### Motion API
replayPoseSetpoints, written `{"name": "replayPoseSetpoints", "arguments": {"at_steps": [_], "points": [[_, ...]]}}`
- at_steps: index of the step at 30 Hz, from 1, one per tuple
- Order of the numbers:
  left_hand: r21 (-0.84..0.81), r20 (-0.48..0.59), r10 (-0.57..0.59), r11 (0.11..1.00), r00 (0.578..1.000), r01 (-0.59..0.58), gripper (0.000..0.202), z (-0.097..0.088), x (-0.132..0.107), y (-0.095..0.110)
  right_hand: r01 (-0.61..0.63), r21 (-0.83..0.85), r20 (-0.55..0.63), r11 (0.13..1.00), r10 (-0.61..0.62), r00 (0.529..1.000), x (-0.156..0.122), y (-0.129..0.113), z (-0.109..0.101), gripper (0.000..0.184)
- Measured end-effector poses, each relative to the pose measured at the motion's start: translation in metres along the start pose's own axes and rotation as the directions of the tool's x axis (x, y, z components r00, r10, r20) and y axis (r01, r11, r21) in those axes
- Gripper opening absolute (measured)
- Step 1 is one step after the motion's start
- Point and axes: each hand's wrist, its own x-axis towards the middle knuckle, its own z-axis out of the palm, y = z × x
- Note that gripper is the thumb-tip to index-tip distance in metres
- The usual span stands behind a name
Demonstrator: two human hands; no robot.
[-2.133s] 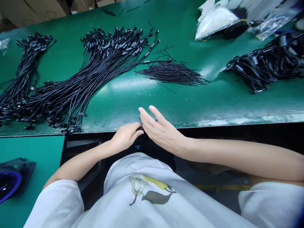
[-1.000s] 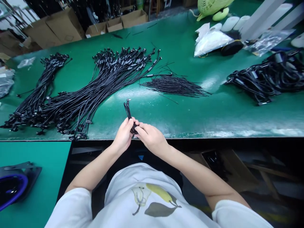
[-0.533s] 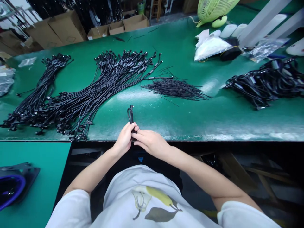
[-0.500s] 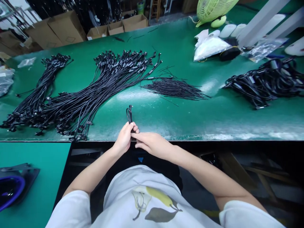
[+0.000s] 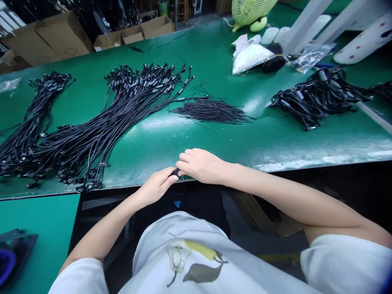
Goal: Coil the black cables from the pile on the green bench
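Lowered since last frame, black cable (image 5: 175, 172), likely light and limp, pinched in curled left hand (image 5: 156, 187), right hand (image 5: 202, 165) loosely open just beside it; best gripped near the pinch.

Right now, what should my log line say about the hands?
left hand: holds black cable | right hand: touches it | nearby: black cable bundle

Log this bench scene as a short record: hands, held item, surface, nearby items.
Left hand: holds a black cable end
Right hand: fingers curled beside the cable; contact unclear
Surface: green workbench
Nearby: fanned bundle of long black cables; pile of thin black wires
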Motion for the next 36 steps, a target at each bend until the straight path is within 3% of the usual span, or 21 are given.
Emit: {"name": "replayPoseSetpoints", "arguments": {"at_steps": [5, 9, 12, 16, 19, 23, 27, 29, 30, 31, 32, 34, 35, 36], "points": [[-0.237, 0.125, -0.05, 0.968, 0.991, 0.079, 0.034, -0.003, 0.006, 0.004, -0.053, 0.092, -0.079, 0.994, 0.06, 0.995, -0.014, -0.002, 0.0, 0.039], [-0.52, 0.237, -0.073, 0.833, 0.969, 0.19, 0.04, 0.002, 0.012, 0.001, -0.048, 0.107, -0.149, 0.993, 0.064, 0.987, -0.021, -0.004, 0.002, 0.034], [-0.622, 0.264, -0.085, 0.746, 0.961, 0.237, 0.043, 0.007, 0.018, -0.001, -0.02, 0.083, -0.177, 0.996, 0.034, 0.984, -0.024, -0.001, 0.001, 0.028], [-0.519, 0.234, -0.129, 0.822, 0.964, 0.236, 0.038, 0.009, 0.026, -0.003, 0.042, 0.032, -0.145, 0.999, -0.037, 0.989, -0.027, 0.003, 0.003, 0.022], [-0.332, 0.178, -0.151, 0.921, 0.972, 0.204, 0.039, 0.008, 0.029, -0.001, -0.002, 0.0, -0.074, 1.0, 0.002, 0.997, -0.029, 0.001, 0.009, 0.023], [-0.215, 0.123, -0.114, 0.967, 0.986, 0.139, 0.034, 0.004, 0.029, 0.008, -0.026, 0.009, -0.08, 1.0, 0.027, 0.996, -0.027, -0.001, 0.015, 0.029], [-0.173, 0.11, -0.131, 0.974, 0.985, 0.149, 0.032, 0.0, 0.03, 0.006, -0.055, 0.227, 0.0, 0.972, 0.057, 0.998, -0.023, 0.016, 0.004, 0.034], [-0.125, 0.089, -0.15, 0.979, 0.985, 0.16, 0.031, -0.001, 0.029, -0.001, -0.074, 0.412, 0.03, 0.908, 0.068, 0.997, -0.027, 0.044, -0.004, 0.033], [-0.114, 0.06, -0.165, 0.979, 0.985, 0.171, 0.031, -0.002, 0.028, -0.006, -0.123, 0.455, 0.003, 0.882, 0.136, 0.991, -0.032, 0.064, -0.007, 0.031], [-0.121, 0.02, -0.185, 0.975, 0.982, 0.186, 0.031, -0.003, 0.027, -0.011, -0.217, 0.448, -0.051, 0.867, 0.267, 0.962, -0.037, 0.087, -0.007, 0.029], [-0.15, -0.029, -0.208, 0.968, 0.978, 0.201, 0.032, -0.003, 0.026, -0.016, -0.36, 0.396, -0.128, 0.844, 0.44, 0.889, -0.044, 0.112, -0.006, 0.028], [-0.255, -0.132, -0.238, 0.946, 0.962, 0.199, 0.035, -0.003, 0.026, -0.025, -0.684, 0.212, -0.259, 0.698, 0.715, 0.65, -0.058, 0.16, 0.001, 0.027], [-0.317, -0.182, -0.246, 0.931, 0.952, 0.18, 0.036, -0.003, 0.026, -0.029, -0.776, 0.125, -0.256, 0.618, 0.776, 0.577, -0.064, 0.18, 0.007, 0.026], [-0.375, -0.223, -0.252, 0.914, 0.941, 0.156, 0.036, -0.002, 0.027, -0.033, -0.828, 0.051, -0.237, 0.558, 0.812, 0.533, -0.069, 0.195, 0.012, 0.024]]}}
